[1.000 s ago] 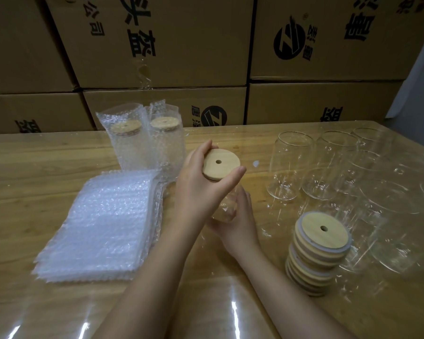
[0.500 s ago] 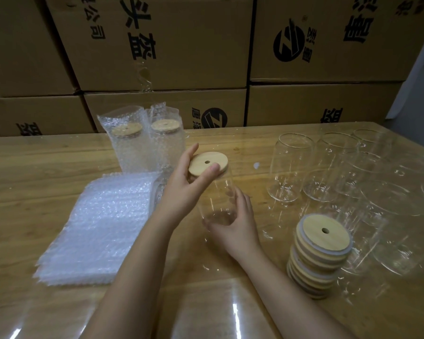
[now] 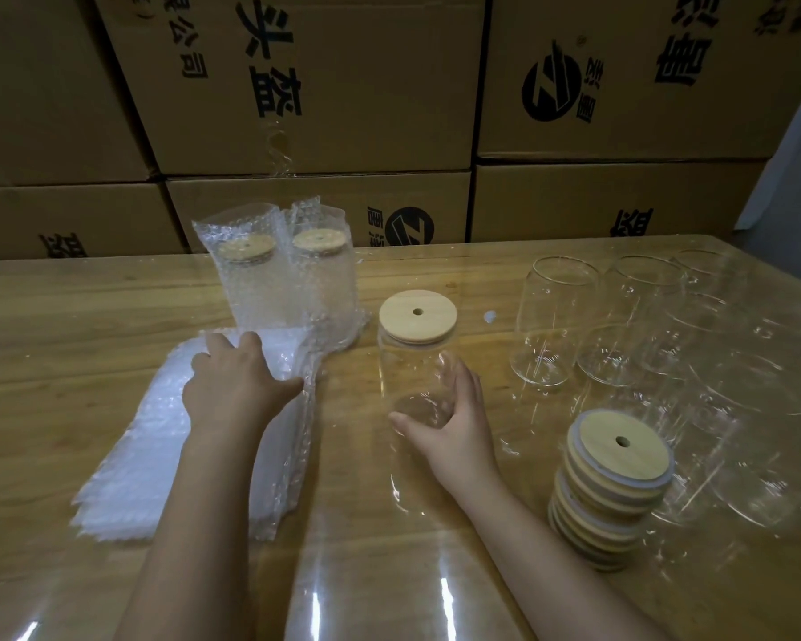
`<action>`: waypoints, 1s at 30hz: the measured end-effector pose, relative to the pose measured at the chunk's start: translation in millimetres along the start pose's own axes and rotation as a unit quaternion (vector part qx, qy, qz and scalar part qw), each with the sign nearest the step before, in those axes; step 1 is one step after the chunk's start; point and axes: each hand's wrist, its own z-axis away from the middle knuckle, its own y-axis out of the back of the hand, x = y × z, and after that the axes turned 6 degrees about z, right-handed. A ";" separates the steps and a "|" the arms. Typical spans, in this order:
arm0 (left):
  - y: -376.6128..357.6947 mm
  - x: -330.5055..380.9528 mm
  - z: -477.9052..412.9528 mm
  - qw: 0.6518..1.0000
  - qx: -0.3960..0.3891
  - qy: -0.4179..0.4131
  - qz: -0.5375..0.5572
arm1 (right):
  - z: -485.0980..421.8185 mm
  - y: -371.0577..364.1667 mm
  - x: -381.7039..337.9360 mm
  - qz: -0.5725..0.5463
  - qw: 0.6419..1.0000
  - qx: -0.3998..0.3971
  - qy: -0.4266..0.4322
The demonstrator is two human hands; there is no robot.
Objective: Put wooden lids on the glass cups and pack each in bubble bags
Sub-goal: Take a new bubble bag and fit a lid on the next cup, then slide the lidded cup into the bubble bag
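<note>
A glass cup point(image 3: 412, 377) stands upright in the middle of the table with a round wooden lid point(image 3: 418, 315) seated on its rim. My right hand point(image 3: 454, 418) grips the cup low on its near side. My left hand point(image 3: 237, 386) lies flat on the far end of a stack of flat bubble bags point(image 3: 167, 437), fingers spread. Two lidded cups in bubble bags point(image 3: 278, 279) stand behind the stack. A pile of wooden lids point(image 3: 611, 483) sits at the right front.
Several bare glass cups point(image 3: 556, 316) stand in a group on the right half of the wooden table point(image 3: 65, 326). Stacked cardboard boxes point(image 3: 297, 85) form a wall right behind the table's far edge.
My left hand let go of the lid, which now sits on the cup, and moved left onto the bubble bag stack. My right hand stays on the cup.
</note>
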 end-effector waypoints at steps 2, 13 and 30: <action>0.2 -3.5 -1.4 1.000 -0.020 -0.001 0.002 | -0.3 0.0 0.7 0.000 1.000 -0.002 -0.003; 18.6 -16.8 -11.3 0.993 -0.052 -0.025 0.102 | 1.4 0.8 1.3 0.026 0.999 -0.026 -0.028; 78.0 29.3 44.9 0.900 0.149 -0.264 0.314 | 24.8 6.4 -52.4 0.097 0.938 0.157 0.293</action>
